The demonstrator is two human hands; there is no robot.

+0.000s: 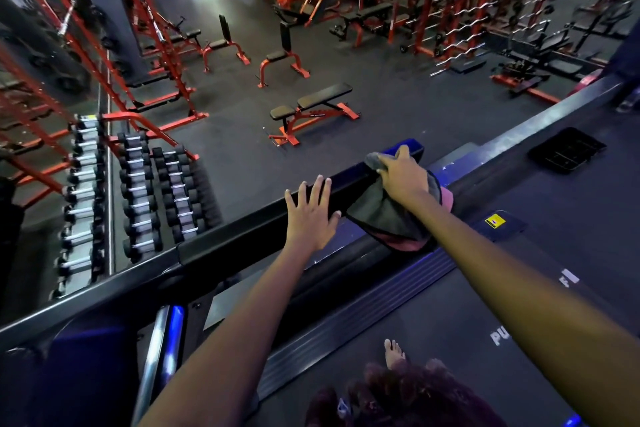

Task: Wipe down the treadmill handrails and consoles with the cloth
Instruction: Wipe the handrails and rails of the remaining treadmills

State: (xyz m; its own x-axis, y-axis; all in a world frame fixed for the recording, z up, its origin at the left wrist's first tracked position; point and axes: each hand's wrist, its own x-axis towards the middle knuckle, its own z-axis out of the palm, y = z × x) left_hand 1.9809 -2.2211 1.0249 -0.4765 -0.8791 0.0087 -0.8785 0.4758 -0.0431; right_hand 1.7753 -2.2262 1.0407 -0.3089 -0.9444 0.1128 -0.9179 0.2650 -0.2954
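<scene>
Grey cloth [388, 215] under flat right hand [403, 177]; open left hand [311, 215] on handrail [242, 243], dumbbells [138, 198] beyond.

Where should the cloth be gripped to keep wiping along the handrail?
Grip the cloth from above, at the bunched part on top of the handrail, where the right hand presses it. Its lower edge hangs loose on the belt side and would likely slip.
</scene>
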